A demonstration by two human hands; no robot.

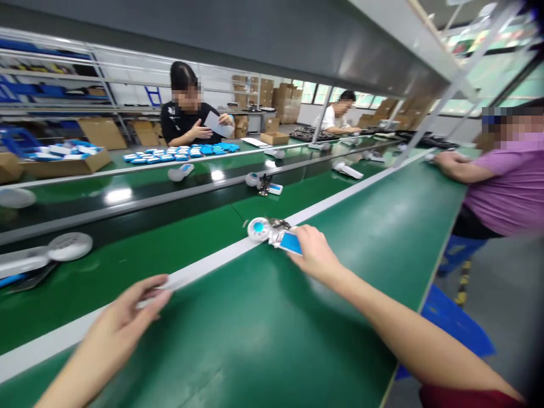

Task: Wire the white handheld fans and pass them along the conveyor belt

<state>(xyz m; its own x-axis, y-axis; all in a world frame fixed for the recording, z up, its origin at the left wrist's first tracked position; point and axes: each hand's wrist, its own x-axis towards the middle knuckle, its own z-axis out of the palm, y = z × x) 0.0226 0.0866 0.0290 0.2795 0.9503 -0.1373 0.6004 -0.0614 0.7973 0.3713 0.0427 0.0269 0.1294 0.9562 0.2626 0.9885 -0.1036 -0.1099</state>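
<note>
My right hand (pixel 317 255) grips the handle end of a white device that looks like a handheld fan (pixel 258 228). Its round head has a blue centre and rests over the white rail at the belt's near edge. A blue panel (pixel 291 243) shows on the handle, and a dark, tangled-looking part (pixel 278 224) lies beside it. My left hand (pixel 134 314) hovers over the same rail further left, thumb and fingers apart. White shows between them, seemingly the rail behind. Part of the right fingers is hidden behind the handle.
More fan units lie along the green conveyor (pixel 204 226), one (pixel 70 246) at far left and one (pixel 266 184) ahead. Blue-and-white pieces (pixel 182 152) cover the far bench beside a cardboard box (pixel 68 164). Co-workers sit opposite and at right. A grey overhead shelf (pixel 255 39) hangs low.
</note>
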